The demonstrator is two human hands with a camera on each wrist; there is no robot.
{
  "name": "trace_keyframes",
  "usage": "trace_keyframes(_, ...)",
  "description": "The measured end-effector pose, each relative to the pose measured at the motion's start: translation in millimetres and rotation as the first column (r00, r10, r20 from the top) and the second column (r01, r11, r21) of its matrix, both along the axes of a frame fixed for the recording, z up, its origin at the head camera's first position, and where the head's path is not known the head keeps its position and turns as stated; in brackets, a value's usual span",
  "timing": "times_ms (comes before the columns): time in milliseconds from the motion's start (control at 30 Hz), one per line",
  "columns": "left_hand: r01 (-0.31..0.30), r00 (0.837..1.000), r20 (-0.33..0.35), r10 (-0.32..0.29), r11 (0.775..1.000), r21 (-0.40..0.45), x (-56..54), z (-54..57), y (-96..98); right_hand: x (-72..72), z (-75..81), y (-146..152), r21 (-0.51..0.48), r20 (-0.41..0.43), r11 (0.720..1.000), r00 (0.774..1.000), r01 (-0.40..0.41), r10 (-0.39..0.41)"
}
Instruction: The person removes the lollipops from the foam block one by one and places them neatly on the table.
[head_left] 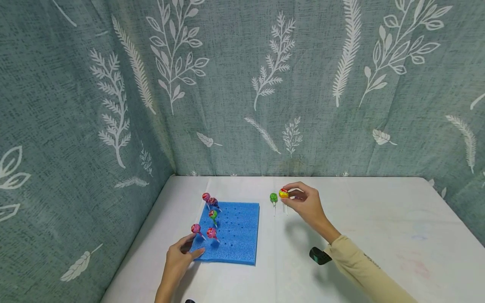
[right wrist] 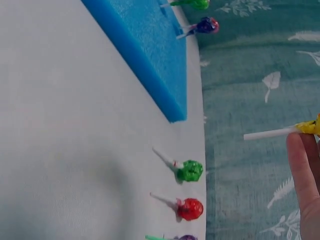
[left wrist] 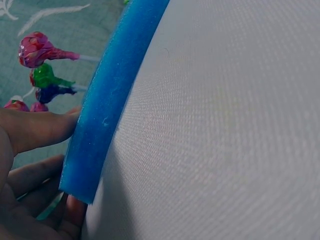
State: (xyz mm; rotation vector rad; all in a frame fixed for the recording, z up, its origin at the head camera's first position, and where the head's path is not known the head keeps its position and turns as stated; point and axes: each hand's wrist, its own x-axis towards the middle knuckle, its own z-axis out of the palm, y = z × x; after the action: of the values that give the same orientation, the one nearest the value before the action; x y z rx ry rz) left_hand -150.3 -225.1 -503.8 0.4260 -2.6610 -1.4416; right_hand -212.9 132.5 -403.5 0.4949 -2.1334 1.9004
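Observation:
My right hand (head_left: pixel 306 203) pinches a yellow lollipop (head_left: pixel 283 193) by its wrapped head above the table. In the right wrist view, the white stick of this yellow lollipop (right wrist: pixel 305 127) points left, away from the fingers. My left hand (head_left: pixel 179 256) grips the near left corner of a blue foam block (head_left: pixel 238 235), thumb on top and fingers at its edge. Several wrapped lollipops stand in the block: pink lollipops (head_left: pixel 211 232), a green one (head_left: pixel 213 214) and a dark blue one (head_left: pixel 213 202). Rows of small holes mark the foam.
Beyond the block's right side, a green lollipop (right wrist: pixel 190 171), a red lollipop (right wrist: pixel 190 209) and a purple lollipop (right wrist: pixel 186 237) lie on the white table (head_left: pixel 360 210). A patterned curtain (head_left: pixel 235 84) hangs behind and at left. A black device (head_left: pixel 319 256) sits at the right wrist.

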Motion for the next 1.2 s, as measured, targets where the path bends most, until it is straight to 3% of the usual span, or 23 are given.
trace_keyframes(233,-0.004,1.0,0.005,0.004,1.0,-0.004,0.0,-0.2,-0.1,0.0,-1.8,11.9,0.001,0.031,1.0,0.999,0.026,-0.026)
trace_keyframes(533,-0.004,1.0,0.005,0.004,1.0,0.0,0.2,0.6,0.5,-1.3,-4.9,25.3,0.037,0.006,0.997,0.997,0.074,-0.074)
trace_keyframes(867,0.001,1.0,0.002,-0.001,1.0,0.006,0.8,0.8,0.1,-19.0,-34.6,45.9,0.035,0.022,0.994,0.994,0.106,-0.106)
trace_keyframes(1200,0.001,1.0,-0.002,-0.001,1.0,0.009,0.7,0.7,0.2,-20.3,-39.3,57.5,0.046,0.034,0.989,0.989,0.142,-0.144)
